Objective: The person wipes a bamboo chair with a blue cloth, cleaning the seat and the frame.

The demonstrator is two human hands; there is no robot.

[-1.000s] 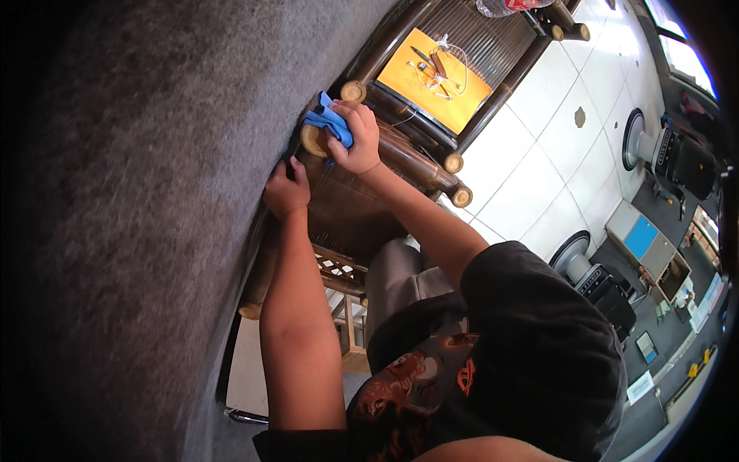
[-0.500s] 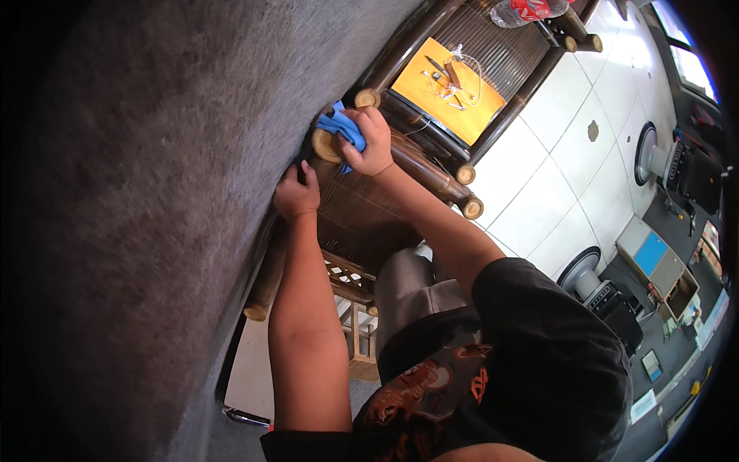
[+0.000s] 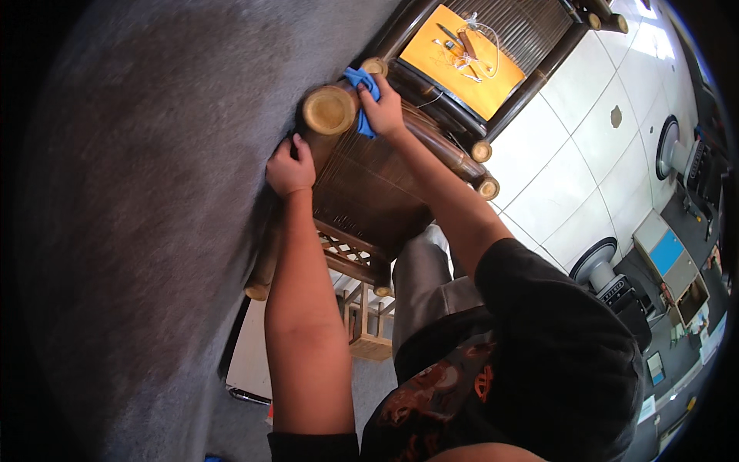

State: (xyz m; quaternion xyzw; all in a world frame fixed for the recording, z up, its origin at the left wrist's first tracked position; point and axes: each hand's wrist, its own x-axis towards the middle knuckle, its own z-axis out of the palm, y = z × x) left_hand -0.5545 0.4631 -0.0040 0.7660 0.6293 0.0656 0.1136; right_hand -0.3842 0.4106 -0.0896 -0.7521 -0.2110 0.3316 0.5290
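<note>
A dark brown bamboo chair (image 3: 362, 181) stands against the grey wall, its thick pole ending in a round, pale cut face (image 3: 329, 110). My right hand (image 3: 383, 112) is closed on a crumpled blue cloth (image 3: 365, 92) and presses it to the bamboo just right of that cut end. Lower down, my left hand (image 3: 291, 168) grips the chair's wall-side pole, thumb up; its other fingers are partly hidden.
Beyond the chair is a bamboo table (image 3: 531, 58) bearing a yellow board (image 3: 493, 73) with a cable and small items. A rough grey wall (image 3: 154, 192) runs close on the left. White floor tiles (image 3: 570, 154) and round-based stools (image 3: 593, 262) lie to the right.
My right hand has moved the blue cloth off the pole's round end to its right side, so the cut face now shows. The left hand stays on the pole. The view has shifted slightly.
</note>
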